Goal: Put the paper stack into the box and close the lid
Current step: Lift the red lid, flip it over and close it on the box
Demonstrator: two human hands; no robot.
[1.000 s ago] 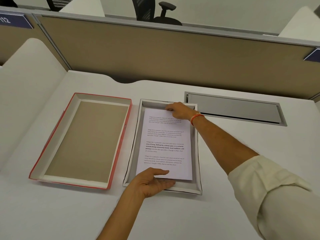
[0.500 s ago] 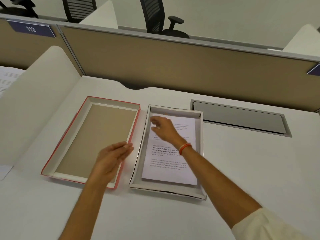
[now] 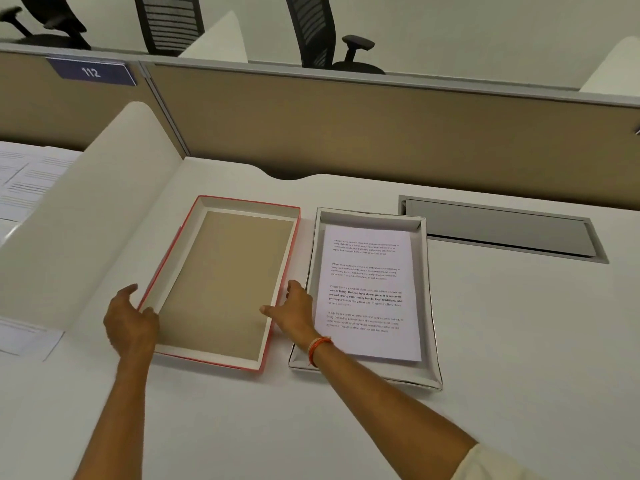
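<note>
The paper stack [image 3: 369,296], white sheets with printed text, lies flat inside the shallow white box [image 3: 430,306] at centre right of the desk. To its left the red-edged lid [image 3: 221,282] rests upside down, its brown inside facing up. My left hand [image 3: 128,323] clasps the lid's left long rim near the front corner. My right hand [image 3: 294,311], an orange band on its wrist, grips the right long rim, thumb inside and fingers outside. The lid still sits on the desk.
A grey cable flap [image 3: 498,230] is set into the desk behind the box. A tan partition [image 3: 346,133] closes the back, and a curved white divider [image 3: 86,220] stands on the left. Printed sheets [image 3: 24,178] lie beyond that divider.
Both hands left the paper in the box and moved left to the lid. They now hold its two long rims. The view has shifted up and left.
</note>
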